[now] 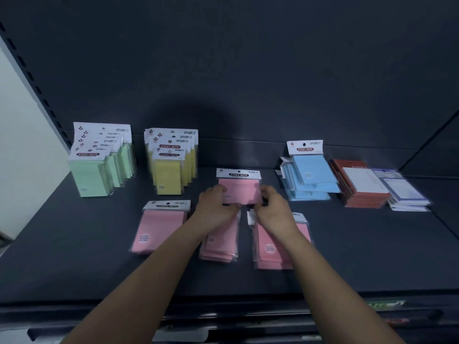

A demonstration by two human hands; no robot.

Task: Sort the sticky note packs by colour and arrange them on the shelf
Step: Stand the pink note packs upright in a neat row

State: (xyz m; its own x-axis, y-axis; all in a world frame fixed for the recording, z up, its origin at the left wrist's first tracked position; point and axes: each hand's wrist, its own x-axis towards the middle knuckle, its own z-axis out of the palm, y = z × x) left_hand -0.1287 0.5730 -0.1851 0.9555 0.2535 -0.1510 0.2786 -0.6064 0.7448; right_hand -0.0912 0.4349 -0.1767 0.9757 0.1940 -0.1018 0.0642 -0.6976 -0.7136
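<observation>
Two forearms reach over the front of the dark shelf (347,256). The landmark is the upright pink pack (242,188) at mid-shelf. Nearer the camera than it, three lots lie flat: the left pink pack (159,227) to its left, the middle pink stack (219,247) straight before it and partly under the left wrist, and the right pink stack (280,249) to its right. The left hand (216,207) and right hand (273,207) are each clamped on a lower corner of the landmark. Farther back to its left stand the yellow row (171,170) and, beyond that, the green row (99,170). To its right lie the blue pile (310,180), the red pile (360,192) and the pale pile (404,192).
</observation>
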